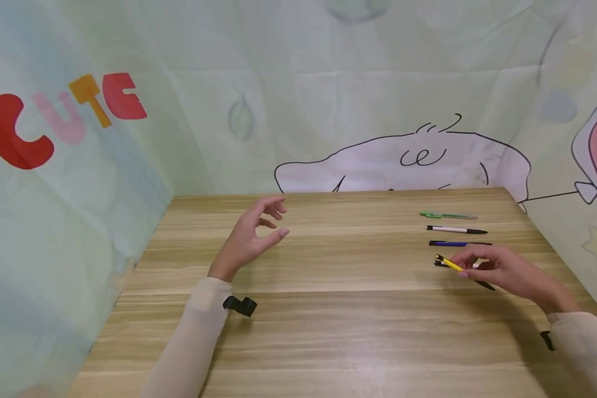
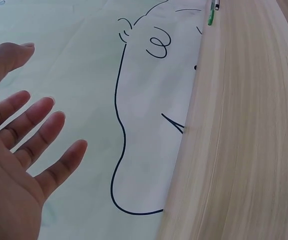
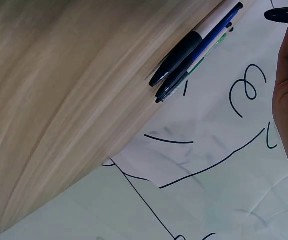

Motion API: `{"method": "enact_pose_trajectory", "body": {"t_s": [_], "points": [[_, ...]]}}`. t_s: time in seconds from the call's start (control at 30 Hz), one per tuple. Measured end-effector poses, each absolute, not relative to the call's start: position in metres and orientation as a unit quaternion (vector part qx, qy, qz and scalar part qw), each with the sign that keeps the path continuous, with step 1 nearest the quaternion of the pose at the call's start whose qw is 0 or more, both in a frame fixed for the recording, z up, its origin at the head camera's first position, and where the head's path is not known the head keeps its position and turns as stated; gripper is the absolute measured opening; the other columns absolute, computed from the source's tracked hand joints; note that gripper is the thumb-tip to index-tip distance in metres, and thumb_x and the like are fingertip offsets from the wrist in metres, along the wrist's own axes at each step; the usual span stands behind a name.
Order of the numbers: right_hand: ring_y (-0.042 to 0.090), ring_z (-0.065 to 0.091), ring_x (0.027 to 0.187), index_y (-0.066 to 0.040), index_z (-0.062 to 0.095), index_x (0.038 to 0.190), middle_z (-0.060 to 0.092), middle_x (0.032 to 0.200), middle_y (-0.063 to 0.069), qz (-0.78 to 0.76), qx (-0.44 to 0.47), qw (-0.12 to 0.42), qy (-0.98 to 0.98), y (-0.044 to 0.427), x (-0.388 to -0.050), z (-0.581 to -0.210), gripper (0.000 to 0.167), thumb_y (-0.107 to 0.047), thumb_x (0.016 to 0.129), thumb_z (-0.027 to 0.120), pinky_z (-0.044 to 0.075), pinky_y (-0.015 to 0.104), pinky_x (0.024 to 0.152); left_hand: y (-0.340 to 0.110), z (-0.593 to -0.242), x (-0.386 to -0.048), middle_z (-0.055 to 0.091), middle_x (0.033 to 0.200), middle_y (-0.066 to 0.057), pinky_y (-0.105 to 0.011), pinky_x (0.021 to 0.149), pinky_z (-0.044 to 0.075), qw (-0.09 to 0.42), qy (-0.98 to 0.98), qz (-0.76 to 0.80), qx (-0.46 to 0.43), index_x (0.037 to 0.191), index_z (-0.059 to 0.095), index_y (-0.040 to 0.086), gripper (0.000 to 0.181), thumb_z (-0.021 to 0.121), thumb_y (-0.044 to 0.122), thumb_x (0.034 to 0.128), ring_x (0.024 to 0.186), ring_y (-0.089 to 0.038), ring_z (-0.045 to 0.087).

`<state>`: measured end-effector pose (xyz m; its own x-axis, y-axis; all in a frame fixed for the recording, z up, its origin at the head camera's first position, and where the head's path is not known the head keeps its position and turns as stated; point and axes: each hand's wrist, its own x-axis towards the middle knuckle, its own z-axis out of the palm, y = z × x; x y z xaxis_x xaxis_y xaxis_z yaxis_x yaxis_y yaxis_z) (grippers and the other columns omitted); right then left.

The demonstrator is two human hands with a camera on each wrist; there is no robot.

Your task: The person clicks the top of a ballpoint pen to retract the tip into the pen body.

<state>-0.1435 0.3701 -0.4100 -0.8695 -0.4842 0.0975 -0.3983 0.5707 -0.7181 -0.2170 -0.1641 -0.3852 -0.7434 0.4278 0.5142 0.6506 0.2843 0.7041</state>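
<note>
In the head view my right hand (image 1: 507,273) pinches a yellow pen (image 1: 450,263) with black ends, thumb and fingers meeting on its barrel. In the right wrist view only a dark tip of the held pen (image 3: 285,15) shows. Beneath it lies a white pen with a black grip (image 3: 204,29), mostly hidden by the hand in the head view. Beyond lie a blue pen (image 1: 455,244), another white pen (image 1: 455,229) with black ends, and a green pen (image 1: 449,215), roughly parallel. My left hand (image 1: 251,235) hovers over the table's left half, fingers spread and loosely bent, holding nothing.
The wood-grain table (image 1: 328,331) reaches back to a pale green cloth backdrop (image 1: 298,110) with printed drawings. More cloth hangs along the left and right sides. Dark straps or mounts (image 1: 241,305) sit at both wrists.
</note>
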Motion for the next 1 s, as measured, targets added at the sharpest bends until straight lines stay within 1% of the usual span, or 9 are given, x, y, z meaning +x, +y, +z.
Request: {"method": "enact_pose_trajectory", "body": {"t_s": [0.1, 0.27, 0.33, 0.43, 0.57, 0.63, 0.7, 0.83, 1.0], "points": [[0.008, 0.061, 0.086, -0.011, 0.074, 0.11, 0.069, 0.095, 0.0, -0.383, -0.25, 0.057, 0.887, 0.373, -0.142, -0.414, 0.018, -0.007, 0.092, 0.074, 0.054, 0.021, 0.069, -0.165, -0.386, -0.217, 0.061, 0.122, -0.012, -0.049, 0.085, 0.058, 0.112, -0.793, -0.494, -0.339, 0.145, 0.051, 0.017, 0.063, 0.078, 0.009, 0.0893, 0.108, -0.024, 0.06], [0.007, 0.061, 0.083, -0.014, 0.074, 0.109, 0.069, 0.096, -0.001, -0.373, -0.27, 0.06, 0.886, 0.379, -0.142, -0.419, 0.022, -0.003, 0.09, 0.074, 0.054, 0.021, 0.069, -0.166, -0.385, -0.217, 0.061, 0.122, -0.006, -0.054, 0.085, 0.057, 0.114, -0.793, -0.495, -0.337, 0.145, 0.051, 0.021, 0.062, 0.078, 0.01, 0.0896, 0.108, -0.025, 0.06], [0.007, 0.061, 0.082, -0.016, 0.074, 0.109, 0.07, 0.097, -0.002, -0.374, -0.28, 0.064, 0.882, 0.38, -0.142, -0.421, 0.024, -0.002, 0.09, 0.075, 0.053, 0.022, 0.068, -0.167, -0.385, -0.217, 0.061, 0.121, -0.002, -0.054, 0.085, 0.057, 0.115, -0.794, -0.493, -0.335, 0.145, 0.051, 0.023, 0.063, 0.078, 0.01, 0.0894, 0.108, -0.026, 0.06], [0.007, 0.06, 0.083, -0.018, 0.074, 0.11, 0.07, 0.098, -0.003, -0.373, -0.294, 0.073, 0.877, 0.383, -0.142, -0.423, 0.026, -0.003, 0.089, 0.075, 0.052, 0.023, 0.067, -0.168, -0.385, -0.217, 0.06, 0.122, -0.001, -0.054, 0.085, 0.057, 0.114, -0.794, -0.493, -0.336, 0.145, 0.051, 0.022, 0.063, 0.078, 0.01, 0.0892, 0.108, -0.03, 0.06], [0.008, 0.06, 0.085, -0.019, 0.074, 0.11, 0.069, 0.099, -0.003, -0.364, -0.309, 0.082, 0.875, 0.385, -0.142, -0.426, 0.025, -0.005, 0.089, 0.077, 0.051, 0.023, 0.069, -0.169, -0.385, -0.217, 0.06, 0.122, -0.001, -0.053, 0.086, 0.058, 0.112, -0.793, -0.494, -0.337, 0.145, 0.051, 0.022, 0.063, 0.078, 0.01, 0.0893, 0.109, -0.035, 0.06], [0.008, 0.061, 0.087, -0.019, 0.074, 0.11, 0.069, 0.1, -0.004, -0.359, -0.314, 0.089, 0.874, 0.385, -0.142, -0.427, 0.025, -0.006, 0.089, 0.076, 0.052, 0.022, 0.071, -0.17, -0.385, -0.217, 0.06, 0.122, -0.001, -0.052, 0.086, 0.058, 0.111, -0.795, -0.493, -0.336, 0.145, 0.051, 0.022, 0.063, 0.078, 0.01, 0.0895, 0.109, -0.035, 0.06], [0.008, 0.061, 0.088, -0.019, 0.074, 0.11, 0.07, 0.101, -0.003, -0.358, -0.317, 0.098, 0.873, 0.386, -0.142, -0.429, 0.024, -0.007, 0.09, 0.076, 0.053, 0.022, 0.073, -0.17, -0.385, -0.216, 0.06, 0.123, -0.003, -0.049, 0.086, 0.058, 0.112, -0.798, -0.49, -0.333, 0.145, 0.051, 0.023, 0.063, 0.078, 0.01, 0.0895, 0.109, -0.031, 0.06], [0.008, 0.062, 0.089, -0.018, 0.074, 0.111, 0.07, 0.101, -0.003, -0.359, -0.325, 0.111, 0.868, 0.387, -0.143, -0.433, 0.023, -0.009, 0.09, 0.076, 0.052, 0.021, 0.073, -0.171, -0.385, -0.216, 0.061, 0.123, -0.006, -0.047, 0.086, 0.058, 0.113, -0.801, -0.487, -0.329, 0.145, 0.051, 0.019, 0.062, 0.077, 0.009, 0.0895, 0.109, -0.026, 0.06], [0.006, 0.061, 0.086, -0.018, 0.075, 0.109, 0.069, 0.098, -0.004, -0.355, -0.337, 0.105, 0.866, 0.389, -0.144, -0.438, 0.023, -0.008, 0.088, 0.078, 0.052, 0.02, 0.071, -0.172, -0.385, -0.215, 0.06, 0.122, -0.006, -0.05, 0.086, 0.058, 0.111, -0.8, -0.491, -0.327, 0.145, 0.051, 0.017, 0.061, 0.077, 0.009, 0.0898, 0.109, -0.031, 0.06]]}}
